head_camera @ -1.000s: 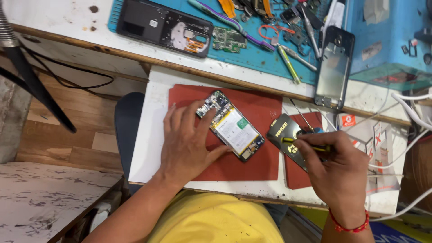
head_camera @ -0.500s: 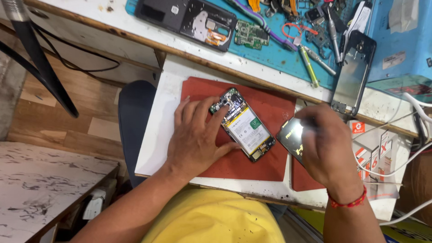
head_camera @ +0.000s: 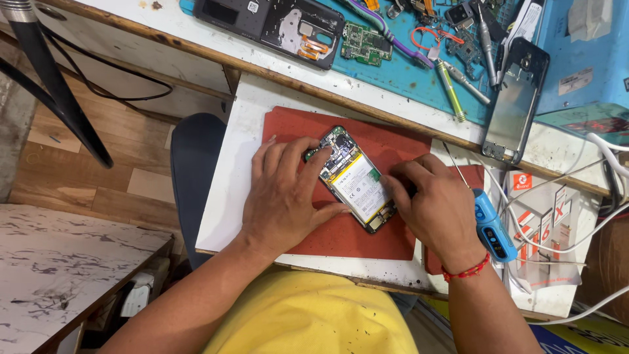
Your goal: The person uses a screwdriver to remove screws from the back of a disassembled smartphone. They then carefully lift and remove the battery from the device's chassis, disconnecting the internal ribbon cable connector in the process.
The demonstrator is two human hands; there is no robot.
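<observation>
A: Left hand (head_camera: 283,196) lies flat, fingers spread, pinning the opened phone (head_camera: 354,178) on the red mat (head_camera: 393,236).

B: Right hand (head_camera: 432,208) curls fingertips against its edge, steadying; blue screwdriver (head_camera: 493,226) lies beside it.

A red mat (head_camera: 367,229) is laid on a white board (head_camera: 242,164) speckled with dark spots. On the mat an opened phone (head_camera: 354,180) is seen, black at its edges, with a white and yellow battery and a small green patch. A red thread is worn on the right hand's (head_camera: 436,210) wrist, and a yellow shirt (head_camera: 314,321) is seen below. A bright blue screwdriver (head_camera: 491,226) with a black panel is placed beside the mat. Further up, a blue work mat (head_camera: 419,72) is covered by a green circuit board (head_camera: 363,42), a yellow-green tool (head_camera: 451,88), a purple cable (head_camera: 386,29) and a black phone shell (head_camera: 272,23). White cables (head_camera: 609,157) are seen at the right.
</observation>
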